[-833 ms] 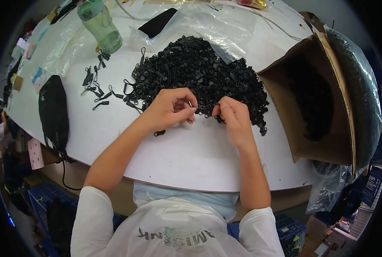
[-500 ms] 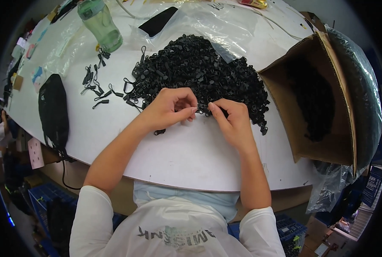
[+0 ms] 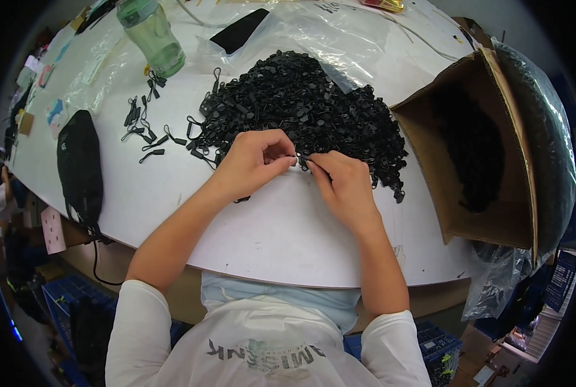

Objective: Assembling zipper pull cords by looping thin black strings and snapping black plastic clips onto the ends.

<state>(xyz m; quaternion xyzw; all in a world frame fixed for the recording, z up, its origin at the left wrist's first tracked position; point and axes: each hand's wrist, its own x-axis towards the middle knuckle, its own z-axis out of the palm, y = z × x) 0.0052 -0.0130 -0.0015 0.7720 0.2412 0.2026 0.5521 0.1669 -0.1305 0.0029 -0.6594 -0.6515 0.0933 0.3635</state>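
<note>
In front of me on the white table (image 3: pixel 288 251) lies a large heap of small black zipper pulls (image 3: pixel 288 97). At the heap's near edge, my left hand (image 3: pixel 255 161) is closed, with thumb and forefinger pinched together. My right hand (image 3: pixel 343 184) is beside it, pinching too. A small black zipper pull (image 3: pixel 303 162) shows between the two sets of fingertips. Its far end seems to reach the left fingertips, but the exact grip is partly hidden. Several black pulls with cord loops (image 3: pixel 151 153) lie loose left of the heap.
An open cardboard box (image 3: pixel 455 219) lies on its side at right, with a dark mass inside. A green bottle (image 3: pixel 155 42) stands far left, and a black pouch (image 3: pixel 80 168) lies nearer. Behind the heap are clear plastic bags (image 3: pixel 339 32) and a black flat piece (image 3: pixel 239 31).
My right hand has moved slightly left, bringing its fingertips closer to my left hand's. The black zipper pull now shows more plainly between them. The left hand has barely moved.
</note>
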